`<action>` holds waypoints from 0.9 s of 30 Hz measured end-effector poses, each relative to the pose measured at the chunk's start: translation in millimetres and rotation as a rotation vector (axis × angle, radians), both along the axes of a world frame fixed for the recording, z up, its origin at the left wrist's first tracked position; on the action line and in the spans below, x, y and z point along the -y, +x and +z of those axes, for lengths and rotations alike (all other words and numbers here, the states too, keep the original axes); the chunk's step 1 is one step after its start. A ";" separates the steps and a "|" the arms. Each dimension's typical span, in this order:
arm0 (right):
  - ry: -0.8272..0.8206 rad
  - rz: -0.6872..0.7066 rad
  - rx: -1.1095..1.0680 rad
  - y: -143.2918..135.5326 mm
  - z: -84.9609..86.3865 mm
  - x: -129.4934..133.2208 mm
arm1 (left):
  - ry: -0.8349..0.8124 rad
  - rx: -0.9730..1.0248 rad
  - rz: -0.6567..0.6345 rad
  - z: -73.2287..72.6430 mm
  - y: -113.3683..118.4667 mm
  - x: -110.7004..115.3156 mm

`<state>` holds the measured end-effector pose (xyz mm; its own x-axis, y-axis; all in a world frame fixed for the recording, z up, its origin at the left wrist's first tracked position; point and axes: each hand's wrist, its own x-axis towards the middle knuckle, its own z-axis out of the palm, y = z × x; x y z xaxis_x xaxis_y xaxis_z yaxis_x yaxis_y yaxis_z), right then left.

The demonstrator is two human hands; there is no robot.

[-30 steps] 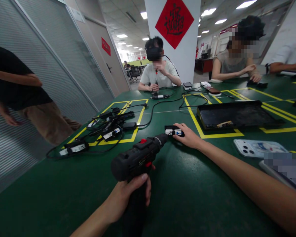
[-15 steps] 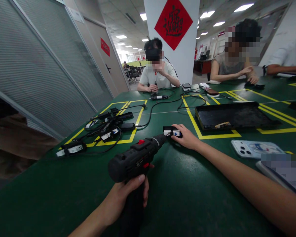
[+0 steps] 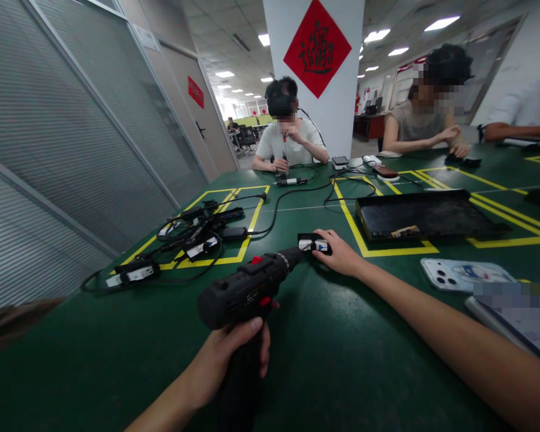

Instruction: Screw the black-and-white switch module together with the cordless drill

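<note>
Left hand (image 3: 225, 349) wrapped around a black drill (image 3: 243, 291), right hand (image 3: 339, 253) gripping a small black-and-white device (image 3: 312, 242) on the green table (image 3: 351, 348), drill pointed toward it.

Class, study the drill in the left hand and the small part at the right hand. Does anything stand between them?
Nothing visible does. The drill in the left hand points at the small part. The right hand grips that part's right end, beside the path. Whether the bit touches it is unclear.
</note>
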<state>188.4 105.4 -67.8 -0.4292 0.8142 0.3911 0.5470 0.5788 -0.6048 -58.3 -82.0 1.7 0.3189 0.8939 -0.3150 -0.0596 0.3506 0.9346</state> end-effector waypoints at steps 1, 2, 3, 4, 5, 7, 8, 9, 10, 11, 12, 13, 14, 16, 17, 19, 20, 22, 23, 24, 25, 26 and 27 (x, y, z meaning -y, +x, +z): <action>0.000 0.000 -0.001 0.2 0.2 0.0 | -0.001 0.013 0.003 -0.9 -0.3 -0.3; 0.000 0.000 -0.002 0.3 0.2 -0.1 | -0.001 0.025 0.005 -1.5 -0.3 -0.6; 0.001 -0.001 -0.003 0.4 0.1 -0.3 | 0.001 0.036 0.006 -1.7 0.0 -0.7; 0.002 -0.001 -0.003 0.5 -0.2 -0.5 | 0.004 0.044 0.006 -1.6 0.4 -0.8; 0.003 -0.002 -0.002 0.5 -0.5 -0.7 | 0.009 0.046 0.010 -0.9 1.1 -0.6; 0.002 -0.004 -0.003 0.3 -1.1 -0.9 | 0.012 0.037 0.029 1.9 2.9 0.2; 0.000 -0.004 -0.004 0.2 -1.2 -0.8 | 0.010 0.030 0.036 3.8 3.9 0.8; -0.002 -0.002 -0.006 0.0 -1.1 -0.6 | 0.007 0.020 0.040 5.8 4.8 1.5; -0.005 -0.001 -0.009 -0.1 -0.9 -0.2 | 0.005 0.009 0.041 7.7 5.7 2.1; -0.006 -0.001 -0.010 -0.2 -0.6 0.1 | 0.005 -0.002 0.036 9.3 6.3 2.6; -0.006 -0.002 -0.012 -0.3 -0.2 0.5 | 0.006 -0.012 0.029 10.5 6.8 3.0; -0.006 -0.005 -0.013 -0.4 0.2 0.7 | 0.011 -0.022 0.024 11.2 7.0 3.3; -0.005 -0.008 -0.013 -0.5 0.4 0.9 | 0.015 -0.031 0.017 11.5 7.0 3.4; -0.002 -0.011 -0.014 -0.7 0.4 0.7 | 0.016 -0.047 0.007 10.9 6.5 3.6; -0.002 -0.009 -0.014 -0.8 0.1 0.4 | 0.015 -0.051 0.007 10.1 6.0 3.6; 0.000 -0.007 -0.014 -1.0 -0.9 -0.5 | 0.009 -0.046 0.005 8.1 4.8 3.9; 0.002 -0.008 -0.014 -1.0 -1.5 -0.9 | 0.007 -0.039 0.004 7.3 4.3 4.0; 0.011 -0.010 -0.014 -0.9 -2.4 -1.5 | 0.008 -0.028 0.004 6.3 3.5 4.4; 0.016 -0.011 -0.014 -0.8 -2.7 -1.6 | 0.011 -0.026 0.004 6.2 3.4 4.4; 0.019 -0.010 -0.012 -0.6 -2.9 -1.7 | 0.012 -0.024 0.006 6.4 3.3 4.3; 0.020 -0.007 -0.010 -0.5 -2.9 -1.6 | 0.011 -0.022 0.008 6.7 3.4 4.1; 0.020 -0.007 -0.008 -0.3 -2.8 -1.4 | 0.007 -0.019 0.012 7.1 3.4 3.8; 0.020 -0.006 -0.006 -0.3 -2.6 -1.2 | 0.000 -0.016 0.015 7.5 3.4 3.3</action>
